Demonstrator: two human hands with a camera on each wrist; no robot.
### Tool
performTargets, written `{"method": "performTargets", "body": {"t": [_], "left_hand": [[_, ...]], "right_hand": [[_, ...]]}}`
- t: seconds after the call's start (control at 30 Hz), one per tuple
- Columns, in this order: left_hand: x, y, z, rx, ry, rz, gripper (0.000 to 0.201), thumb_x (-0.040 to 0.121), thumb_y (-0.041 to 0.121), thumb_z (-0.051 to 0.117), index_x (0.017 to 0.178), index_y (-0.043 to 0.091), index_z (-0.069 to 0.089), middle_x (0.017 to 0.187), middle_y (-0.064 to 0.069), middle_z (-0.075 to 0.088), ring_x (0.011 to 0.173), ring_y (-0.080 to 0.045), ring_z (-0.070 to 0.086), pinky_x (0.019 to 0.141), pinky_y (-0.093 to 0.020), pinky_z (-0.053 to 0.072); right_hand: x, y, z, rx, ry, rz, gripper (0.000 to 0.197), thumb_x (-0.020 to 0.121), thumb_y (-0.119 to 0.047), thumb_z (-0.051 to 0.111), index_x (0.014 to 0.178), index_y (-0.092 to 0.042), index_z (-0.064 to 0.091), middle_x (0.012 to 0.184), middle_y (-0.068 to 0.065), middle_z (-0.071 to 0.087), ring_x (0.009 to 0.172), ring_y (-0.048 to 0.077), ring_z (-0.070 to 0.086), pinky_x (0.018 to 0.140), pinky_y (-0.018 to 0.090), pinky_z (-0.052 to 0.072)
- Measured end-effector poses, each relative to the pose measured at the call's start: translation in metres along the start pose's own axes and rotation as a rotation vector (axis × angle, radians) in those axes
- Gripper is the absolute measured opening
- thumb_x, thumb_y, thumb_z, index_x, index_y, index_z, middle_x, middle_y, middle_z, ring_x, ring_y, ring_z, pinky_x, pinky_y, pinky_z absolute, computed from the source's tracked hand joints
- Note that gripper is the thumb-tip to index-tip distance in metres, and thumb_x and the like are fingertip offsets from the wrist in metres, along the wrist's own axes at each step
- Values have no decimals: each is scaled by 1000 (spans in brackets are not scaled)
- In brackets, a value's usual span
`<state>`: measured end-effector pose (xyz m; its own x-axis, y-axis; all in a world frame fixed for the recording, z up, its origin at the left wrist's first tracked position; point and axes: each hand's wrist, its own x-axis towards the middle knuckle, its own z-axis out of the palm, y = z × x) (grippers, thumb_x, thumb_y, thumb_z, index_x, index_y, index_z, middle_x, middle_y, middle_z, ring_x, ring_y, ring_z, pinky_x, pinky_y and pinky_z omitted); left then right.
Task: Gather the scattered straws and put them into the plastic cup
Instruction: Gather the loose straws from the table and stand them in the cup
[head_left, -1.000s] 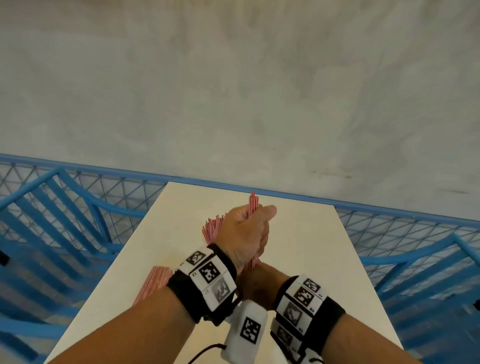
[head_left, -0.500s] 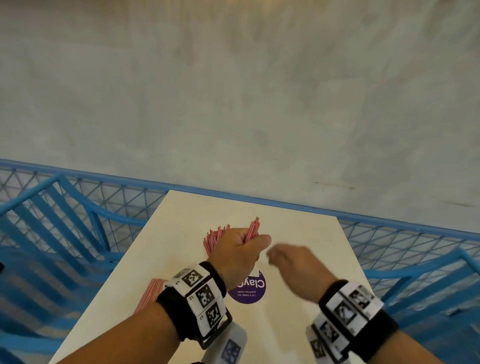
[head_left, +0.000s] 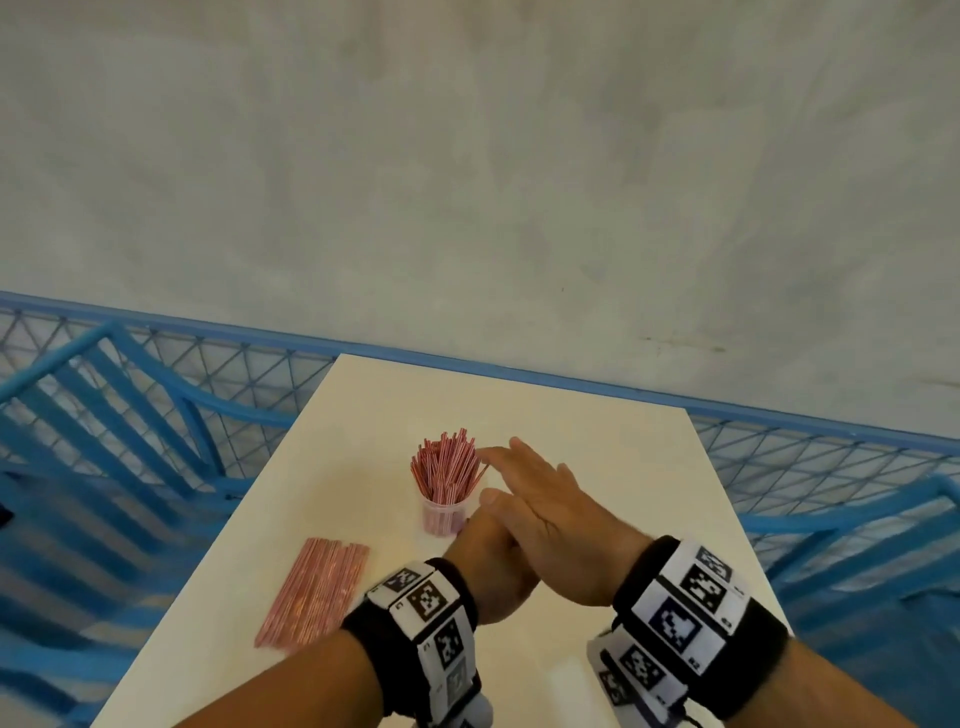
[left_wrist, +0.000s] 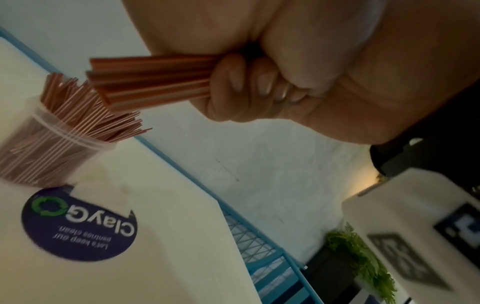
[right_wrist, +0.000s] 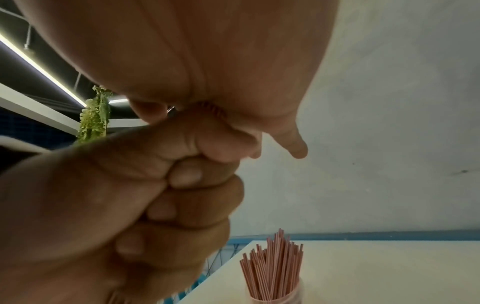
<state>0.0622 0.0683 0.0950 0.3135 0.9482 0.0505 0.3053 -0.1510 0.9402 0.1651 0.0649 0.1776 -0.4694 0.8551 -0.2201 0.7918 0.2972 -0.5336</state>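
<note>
Nearest me, my left hand (head_left: 493, 561) is curled tight round a small bundle of straws (left_wrist: 150, 80); the left wrist view shows the fingers (left_wrist: 233, 82) wrapped over them, with the free ends sticking out toward the cup. My right hand (head_left: 550, 514) lies flat across the top of the left one, fingers straight and holding nothing. From the right wrist view I think its palm is pressing on the upper ends of that bundle to level them, but the contact is mostly hidden, so I say that with caution.

To the left of my left hand, a neat pile of loose straws (head_left: 317, 587) lies flat on the table (head_left: 623, 467), untouched and well apart from the cup.

Just beyond my knuckles stands the plastic cup (head_left: 445, 514), upright, near a round purple sticker (left_wrist: 78, 224) on the tabletop. The cup is already packed with a thick sheaf of standing straws (head_left: 448, 467), fanning out above the rim.

By my reckoning the job is more than half done: most straws are in the cup. What is left is the bundle in my left hand, then the pile at my left. With the cup so full, slipping more in without tipping it will take care.
</note>
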Motion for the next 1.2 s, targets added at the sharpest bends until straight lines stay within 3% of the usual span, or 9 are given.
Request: {"method": "performTargets", "body": {"t": [0.03, 0.1, 0.17, 0.33, 0.63, 0.77, 0.83, 0.97, 1.2], "left_hand": [[3, -7, 2, -17, 24, -4, 34, 86, 24, 56, 112, 5, 62, 113, -21, 65, 103, -32, 61, 81, -18, 52], [5, -12, -2, -12, 2, -25, 24, 87, 29, 55, 75, 10, 61, 70, -17, 63, 64, -24, 61, 65, -36, 55], [13, -17, -14, 13, 61, -110, 41, 94, 28, 52, 54, 16, 48, 45, 3, 46, 41, -11, 41, 53, -30, 44], [54, -4, -72, -114, 401, -134, 49, 97, 33, 45, 58, 8, 59, 42, 5, 51, 37, -9, 44, 48, -23, 41], [127, -48, -96, -53, 479, -134, 40, 97, 45, 41, 85, 19, 68, 84, -5, 67, 75, -23, 62, 63, -25, 45], [132, -90, -83, 136, 332, -175, 48, 96, 52, 35, 117, 21, 65, 127, -1, 60, 121, -17, 51, 101, -30, 36], [129, -105, -78, 316, 241, -225, 54, 93, 61, 30, 129, 32, 57, 151, 4, 36, 143, -20, 24, 117, -46, 15], [114, -115, -75, 619, 14, -270, 48, 97, 56, 26, 144, 46, 30, 161, 11, -5, 148, -17, -11, 114, -56, -11], [106, -108, -80, 713, -48, -76, 63, 98, 49, 31, 152, 34, 3, 160, 14, -9, 148, -11, -5, 119, -44, -3]], "right_hand": [[3, 1, 2, 2, -17, 6, 50, 100, -43, 15, 149, -33, 9, 159, -14, 1, 142, -2, -13, 117, 34, -11], [9, 7, 1, 82, 37, 23, 48, 100, -43, 16, 148, -33, 13, 158, -14, 7, 143, -1, -8, 119, 36, -7], [15, 18, -3, 198, 178, 21, 46, 100, -43, 21, 144, -33, 24, 155, -14, 21, 144, 2, 7, 120, 37, 8], [24, 50, 10, 432, 385, 77, 36, 100, -35, 34, 133, -27, 46, 136, -12, 49, 125, 0, 42, 104, 20, 31], [27, 91, 52, 506, 369, 220, 36, 99, -35, 34, 132, -28, 46, 133, -14, 52, 117, -9, 44, 81, -1, 37], [30, 98, 54, 544, 374, 255, 37, 99, -34, 35, 134, -27, 45, 130, -14, 52, 110, -20, 44, 75, -6, 35], [33, 101, 55, 577, 383, 268, 36, 99, -30, 35, 134, -25, 44, 128, -14, 53, 103, -29, 42, 73, -8, 34], [41, 104, 57, 585, 393, 283, 36, 100, -27, 35, 134, -25, 44, 131, -13, 52, 103, -30, 41, 73, -9, 32], [54, 92, 65, 587, 358, 269, 35, 100, -25, 36, 134, -22, 44, 129, -7, 52, 105, -10, 48, 66, -5, 39]]}}
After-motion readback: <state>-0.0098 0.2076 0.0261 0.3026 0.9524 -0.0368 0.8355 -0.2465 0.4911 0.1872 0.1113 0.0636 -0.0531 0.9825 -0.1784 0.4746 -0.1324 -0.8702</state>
